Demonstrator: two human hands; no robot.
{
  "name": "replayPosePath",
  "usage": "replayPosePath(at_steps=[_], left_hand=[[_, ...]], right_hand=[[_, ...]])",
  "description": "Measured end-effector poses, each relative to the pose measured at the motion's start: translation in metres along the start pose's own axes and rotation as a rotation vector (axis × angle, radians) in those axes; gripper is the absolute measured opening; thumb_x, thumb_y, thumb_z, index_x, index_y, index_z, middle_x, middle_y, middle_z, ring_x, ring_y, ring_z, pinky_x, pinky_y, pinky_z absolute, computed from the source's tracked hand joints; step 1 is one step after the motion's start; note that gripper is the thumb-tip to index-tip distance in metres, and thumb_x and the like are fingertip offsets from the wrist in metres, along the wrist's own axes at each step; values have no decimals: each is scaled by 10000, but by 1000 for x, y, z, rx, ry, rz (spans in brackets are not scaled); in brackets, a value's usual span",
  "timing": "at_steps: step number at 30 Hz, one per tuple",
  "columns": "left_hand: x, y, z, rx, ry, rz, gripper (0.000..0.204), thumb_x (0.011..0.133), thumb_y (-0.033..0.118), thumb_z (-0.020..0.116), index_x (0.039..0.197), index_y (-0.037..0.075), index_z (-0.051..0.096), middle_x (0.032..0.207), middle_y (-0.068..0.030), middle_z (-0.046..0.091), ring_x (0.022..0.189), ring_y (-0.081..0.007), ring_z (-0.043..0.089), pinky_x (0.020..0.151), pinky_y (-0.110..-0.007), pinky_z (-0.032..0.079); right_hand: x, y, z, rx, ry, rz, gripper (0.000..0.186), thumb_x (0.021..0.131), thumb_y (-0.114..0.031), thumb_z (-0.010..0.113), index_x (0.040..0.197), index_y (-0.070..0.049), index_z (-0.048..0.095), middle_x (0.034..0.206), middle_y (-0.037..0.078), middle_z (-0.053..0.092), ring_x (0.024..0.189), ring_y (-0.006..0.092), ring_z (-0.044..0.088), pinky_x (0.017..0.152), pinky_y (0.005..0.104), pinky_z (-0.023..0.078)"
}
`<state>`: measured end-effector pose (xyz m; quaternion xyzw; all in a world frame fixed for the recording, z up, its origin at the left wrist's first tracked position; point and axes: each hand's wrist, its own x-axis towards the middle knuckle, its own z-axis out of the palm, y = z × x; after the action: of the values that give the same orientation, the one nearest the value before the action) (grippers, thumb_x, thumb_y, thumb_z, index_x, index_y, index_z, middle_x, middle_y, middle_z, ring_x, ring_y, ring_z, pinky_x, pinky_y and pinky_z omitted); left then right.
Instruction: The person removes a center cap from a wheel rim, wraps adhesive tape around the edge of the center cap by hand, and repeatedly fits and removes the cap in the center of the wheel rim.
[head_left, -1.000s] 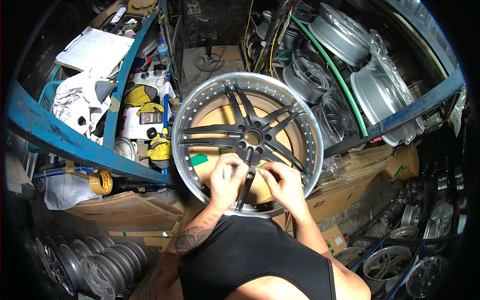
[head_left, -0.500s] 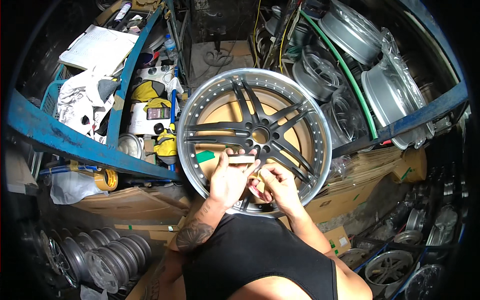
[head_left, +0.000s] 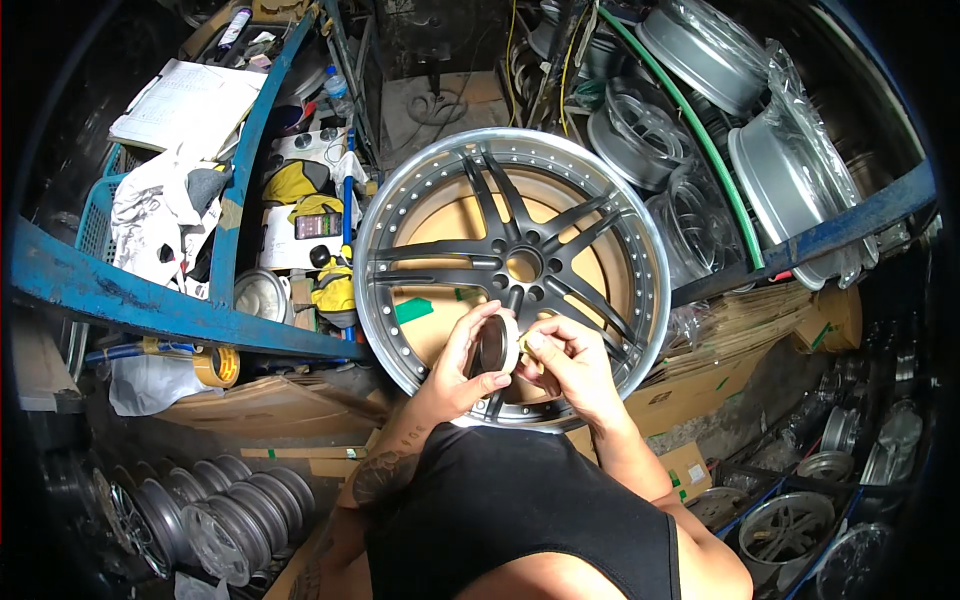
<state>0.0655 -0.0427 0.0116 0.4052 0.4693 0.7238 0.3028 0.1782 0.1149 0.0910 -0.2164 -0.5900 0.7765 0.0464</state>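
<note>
A round disc with a dark brown face (head_left: 490, 345) and a cream rim stands on edge in my left hand (head_left: 462, 365), its fingers and thumb curled around it. Close against the rim, my right hand (head_left: 572, 368) pinches a small yellowish piece (head_left: 526, 343); its exact kind I cannot make out. Both hands are over the near part of a large wheel rim (head_left: 524, 224) with dark double spokes and a bright silver lip. Cardboard shows between the spokes, with a green patch of tape (head_left: 414, 309) on it.
A blue metal shelf frame (head_left: 150, 310) on the left bears papers, cloths, gloves and a phone (head_left: 318, 226). Plastic-wrapped wheels (head_left: 795, 190) fill the right rack. Flattened cardboard (head_left: 700, 370) is stacked beside the wheel, and more wheels (head_left: 235, 525) stand at lower left.
The disc has been turned from lying flat on my left fingers to upright, its dark face showing. My right hand has moved up against its rim; a reddish thing seen below it is now hidden.
</note>
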Motion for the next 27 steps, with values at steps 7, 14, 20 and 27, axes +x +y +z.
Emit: replayPosePath(at_steps=[7, 14, 20, 27], left_hand=[[-2, 3, 9, -108, 96, 13, 732, 806, -83, 648, 1419, 59, 274, 1350, -100, 301, 1252, -176, 384, 1093, -337, 308], [-3, -3, 8, 54, 117, 73, 702, 748, 114, 725, 1300, 108, 292, 1220, -98, 292, 1131, -201, 351, 1028, -374, 321], [-1, 0, 5, 55, 170, 119, 625, 795, 197, 691, 1257, 57, 295, 1166, -138, 308, 1084, -221, 329, 1028, -385, 255], [-6, -7, 4, 113, 178, 129, 647, 742, 137, 739, 1237, 110, 323, 1183, -100, 297, 1077, -188, 350, 945, -368, 378]], right_hand=[[-7, -6, 5, -68, -5, 10, 192, 977, -188, 668, 951, 3, 662, 635, -13, 609, 497, 24, 501, 453, 168, 351], [-9, -11, 7, -105, -44, 109, 245, 981, -228, 663, 912, 6, 687, 604, 12, 624, 483, 34, 513, 467, 181, 385], [-11, -5, 10, -162, -102, 176, 271, 977, -247, 668, 922, 16, 706, 629, 26, 647, 495, 41, 551, 457, 176, 416], [-10, -8, 16, -205, -102, 122, 252, 966, -245, 684, 922, 2, 711, 606, 8, 633, 472, 25, 530, 427, 166, 380]])
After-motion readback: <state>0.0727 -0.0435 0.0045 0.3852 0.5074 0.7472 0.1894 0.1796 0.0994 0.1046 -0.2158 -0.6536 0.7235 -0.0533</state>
